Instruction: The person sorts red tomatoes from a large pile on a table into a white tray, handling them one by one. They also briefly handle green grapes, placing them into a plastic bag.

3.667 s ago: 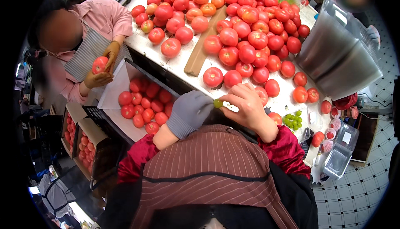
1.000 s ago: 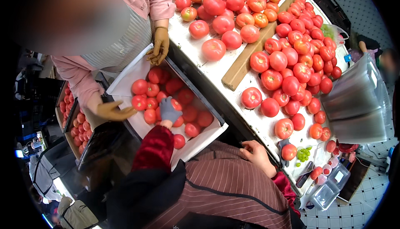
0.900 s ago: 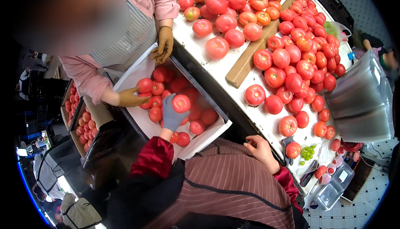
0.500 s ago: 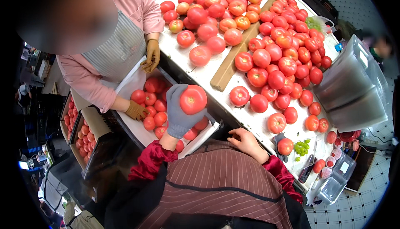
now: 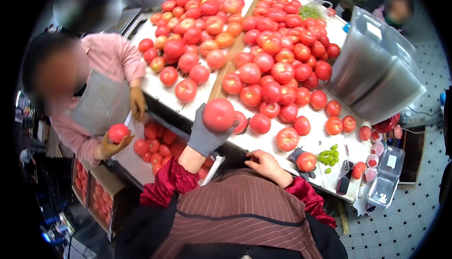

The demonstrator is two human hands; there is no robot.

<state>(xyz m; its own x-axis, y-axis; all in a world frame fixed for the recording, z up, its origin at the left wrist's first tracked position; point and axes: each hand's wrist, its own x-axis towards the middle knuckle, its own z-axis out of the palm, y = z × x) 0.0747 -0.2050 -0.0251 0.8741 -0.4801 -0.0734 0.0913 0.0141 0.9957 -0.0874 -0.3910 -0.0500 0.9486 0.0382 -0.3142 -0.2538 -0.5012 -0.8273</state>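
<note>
- Head view, watched from my remote seat: the left hand (image 5: pixel 205 134), in a grey glove, grasps one large tomato (image 5: pixel 219 114), with the fingers around its lower and left sides.
- The right hand (image 5: pixel 267 165) is bare and rests by the near edge of the tabletop (image 5: pixel 316 139); its fingers are loosely bent, and I see nothing held in them.
- For me the main relation is this: the large tomato appears over the near edge of the tabletop, between the lined crate (image 5: pixel 125 157), lower and to the left, and the tomato pile (image 5: pixel 271 92), farther and to the right. Its exact height I cannot tell.
- Measured from the right hand, the large tomato lies leftward and farther away, apart from it. The left hand is the nearer one, since it carries the fruit.
- This fruit is roundish, so I read no clear long axis.
- A loose tomato (image 5: pixel 240 121) sits just beside the left fingertips; whether they touch, I cannot tell.
- Toward the right corner of the tabletop I notice green grapes (image 5: pixel 329 156) and, close to the edge, a black phone (image 5: pixel 343 185).
- Across the crate, a co-worker's gloved hand (image 5: pixel 112 147) holds another tomato (image 5: pixel 118 132).
</note>
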